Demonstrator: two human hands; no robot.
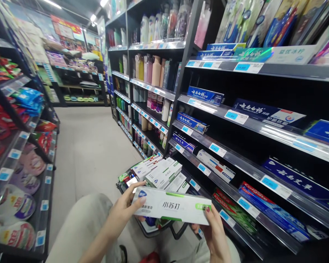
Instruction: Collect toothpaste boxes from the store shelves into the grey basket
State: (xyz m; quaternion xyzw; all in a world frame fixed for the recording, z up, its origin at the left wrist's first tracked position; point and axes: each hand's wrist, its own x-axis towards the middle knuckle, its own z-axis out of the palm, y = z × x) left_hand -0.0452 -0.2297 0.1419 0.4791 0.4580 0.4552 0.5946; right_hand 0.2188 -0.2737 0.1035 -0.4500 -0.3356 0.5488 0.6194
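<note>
A long white toothpaste box [171, 205] with green accents is held level in front of me. My left hand [130, 204] grips its left end, thumb on the front face. At the other end my right hand [212, 226] has its fingers closed around the box. Just behind it stands a dark shopping basket [148, 233], heaped with more white toothpaste boxes [164, 173], some with green and some with red marks. The held box hides part of the basket.
To my right, a black shelf [263, 137] carries blue toothpaste boxes [203, 95] and Colgate boxes [271, 210] behind clear price-tag strips. Bottles [156, 71] fill the shelves farther on. Left is another shelf with round packages [16, 206]. A grey floor aisle [87, 146] runs between.
</note>
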